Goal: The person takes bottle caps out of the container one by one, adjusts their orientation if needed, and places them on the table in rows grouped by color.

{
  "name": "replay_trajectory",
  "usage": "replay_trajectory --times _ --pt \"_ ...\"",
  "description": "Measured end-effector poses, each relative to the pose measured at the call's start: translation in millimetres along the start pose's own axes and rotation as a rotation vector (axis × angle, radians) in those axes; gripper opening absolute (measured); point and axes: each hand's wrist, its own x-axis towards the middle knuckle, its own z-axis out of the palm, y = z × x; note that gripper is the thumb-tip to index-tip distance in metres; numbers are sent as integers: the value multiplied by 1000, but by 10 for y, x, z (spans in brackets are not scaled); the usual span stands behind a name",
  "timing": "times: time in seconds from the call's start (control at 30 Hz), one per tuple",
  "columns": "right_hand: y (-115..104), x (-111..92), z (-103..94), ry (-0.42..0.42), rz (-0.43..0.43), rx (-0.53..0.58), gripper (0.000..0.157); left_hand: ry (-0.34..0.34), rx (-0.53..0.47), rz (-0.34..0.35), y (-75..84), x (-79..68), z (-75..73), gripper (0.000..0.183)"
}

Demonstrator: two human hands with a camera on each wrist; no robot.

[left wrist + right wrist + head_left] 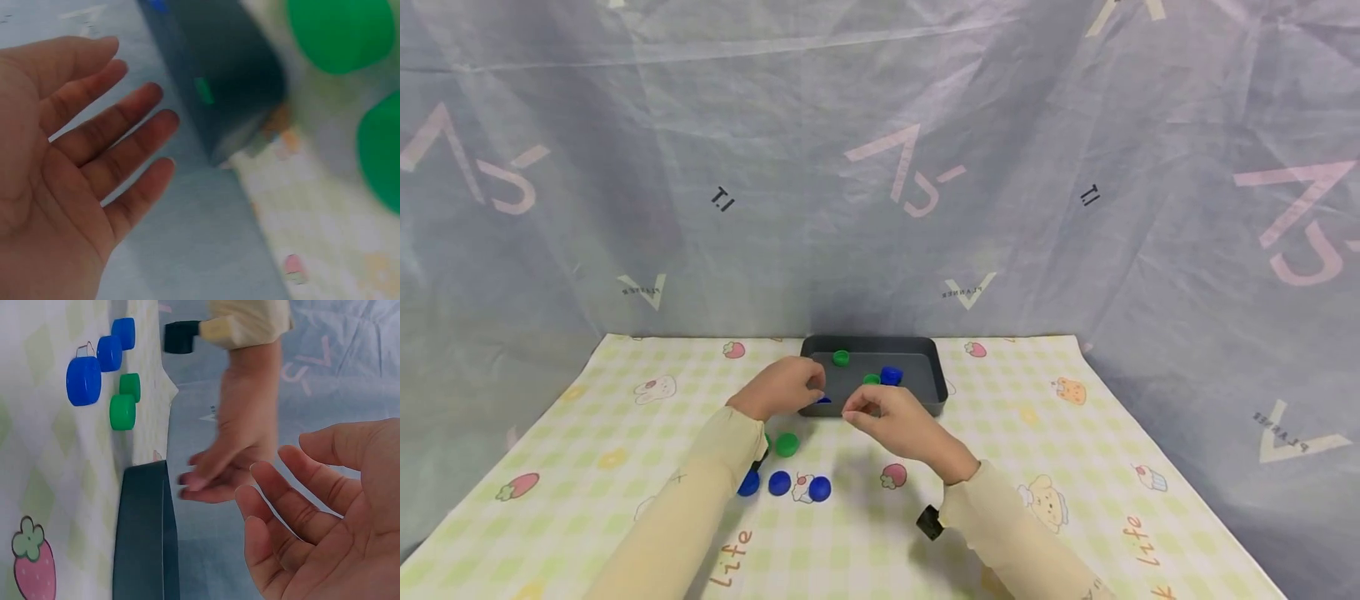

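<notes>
My left hand (786,386) hovers over the left side of a dark grey tray (942,387), its fingers loosely bent and holding nothing. Just outside the tray's front edge hangs my right hand (895,421), likewise without anything in its relaxed fingers. Inside the tray lie a green bottle cap (841,358), a second green cap (871,379) and a blue cap (891,376); another blue cap (824,400) shows partly beside the left fingers. On the cloth near my left forearm are two green caps, one (787,445) plainly seen, and three blue caps, including the middle one (779,482).
A checked, cartoon-printed tablecloth (1000,417) covers the table. Grey printed fabric (820,250) hangs behind and at both sides. Black wrist devices, such as the right one (930,522), sit beneath the sleeves.
</notes>
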Motion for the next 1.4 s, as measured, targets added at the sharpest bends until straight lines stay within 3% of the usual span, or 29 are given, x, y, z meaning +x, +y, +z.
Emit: replay_trajectory --times 0.27,0.5,0.7,1.07,1.4 --pt "18 -16 -168 46 27 13 9 -66 -13 -9 -263 242 171 12" --pt "7 -24 -251 42 29 31 8 -127 -3 -17 -275 337 154 25" --pt "-3 -41 -298 47 31 71 11 -101 53 -25 -261 355 216 29" --pt "24 -43 -251 46 24 45 9 -61 118 -44 -196 353 286 24" --pt "6 -61 -246 34 28 63 10 -10 142 25 -232 320 317 24"
